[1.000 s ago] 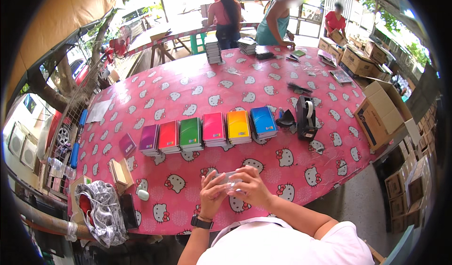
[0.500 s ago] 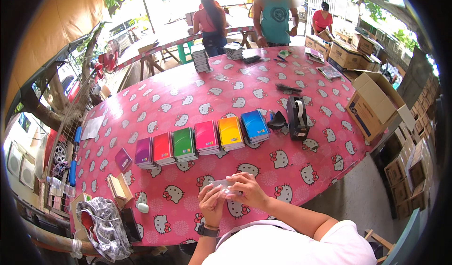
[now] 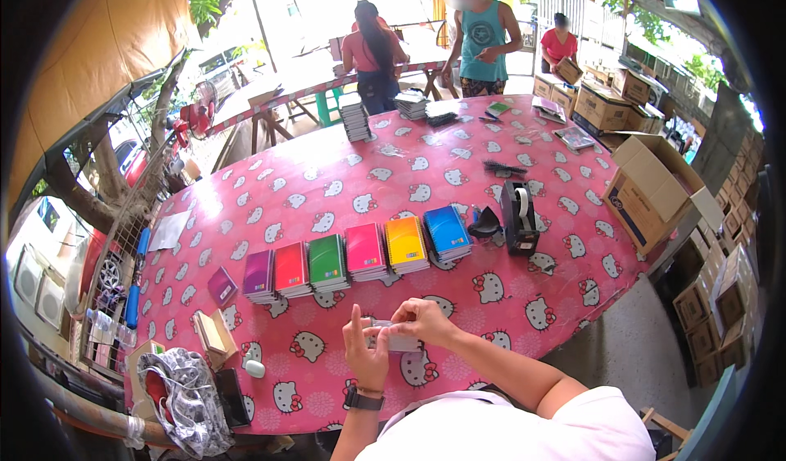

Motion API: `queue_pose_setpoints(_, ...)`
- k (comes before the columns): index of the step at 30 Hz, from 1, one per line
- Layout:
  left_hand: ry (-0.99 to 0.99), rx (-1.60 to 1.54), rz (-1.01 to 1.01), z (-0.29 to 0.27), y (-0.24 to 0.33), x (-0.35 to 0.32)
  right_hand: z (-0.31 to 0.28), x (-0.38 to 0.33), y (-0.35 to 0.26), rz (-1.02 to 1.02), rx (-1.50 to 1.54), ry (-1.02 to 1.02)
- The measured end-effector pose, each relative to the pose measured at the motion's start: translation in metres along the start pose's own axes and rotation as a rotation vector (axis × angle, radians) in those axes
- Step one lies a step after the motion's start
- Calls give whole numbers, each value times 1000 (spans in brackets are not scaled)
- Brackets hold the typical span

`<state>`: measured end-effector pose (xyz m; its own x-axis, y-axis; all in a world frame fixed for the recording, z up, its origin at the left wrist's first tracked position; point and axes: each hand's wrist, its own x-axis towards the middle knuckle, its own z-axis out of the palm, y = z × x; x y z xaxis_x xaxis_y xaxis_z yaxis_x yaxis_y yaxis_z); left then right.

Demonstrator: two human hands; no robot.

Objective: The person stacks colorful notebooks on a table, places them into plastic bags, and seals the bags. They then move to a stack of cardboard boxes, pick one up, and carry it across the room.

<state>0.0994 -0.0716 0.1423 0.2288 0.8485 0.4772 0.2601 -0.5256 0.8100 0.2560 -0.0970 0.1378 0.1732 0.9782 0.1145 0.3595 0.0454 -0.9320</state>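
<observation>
Low over the near table, both hands are at a small whitish flat pack (image 3: 407,344), possibly a stack of small notebooks; its kind is unclear. My left hand (image 3: 365,354) holds its left end between thumb and fingers, with the index finger raised. My right hand (image 3: 427,322) pinches its upper edge. Beyond the hands runs a row of spiral notebook stacks: purple (image 3: 259,274), red (image 3: 291,267), green (image 3: 327,261), pink (image 3: 365,249), yellow (image 3: 406,242) and blue (image 3: 446,230). A single purple notebook (image 3: 222,286) lies left of the row.
Right of the row stand a black tape dispenser (image 3: 520,223) and an open carton (image 3: 647,187). More notebook stacks (image 3: 355,123) sit at the far edge, near co-workers. A grey patterned cloth (image 3: 184,395), a phone-like black object (image 3: 232,395) and a white case (image 3: 255,368) lie near left.
My left index finger has lifted away from the pack, and more of the pack shows under my right hand. The view has tilted slightly. A far co-worker in red now holds a carton.
</observation>
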Motion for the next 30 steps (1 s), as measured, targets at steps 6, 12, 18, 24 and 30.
queue_pose_setpoints(6,-150,385,480,-5,-15,-37,-6,14,-2,138,3,-64)
queue_pose_setpoints(12,-336,609,330,7,3,-44,-16,11,9,65,-10,-8)
queue_pose_setpoints(18,-311,541,235,8,6,-48,-163,4,77,-26,-163,902)
queue_pose_setpoints(24,-305,568,223,12,7,-47,-276,14,160,702,-600,908)
queue_pose_setpoints(30,-322,573,172,8,10,-44,-265,10,161,70,-641,1065)
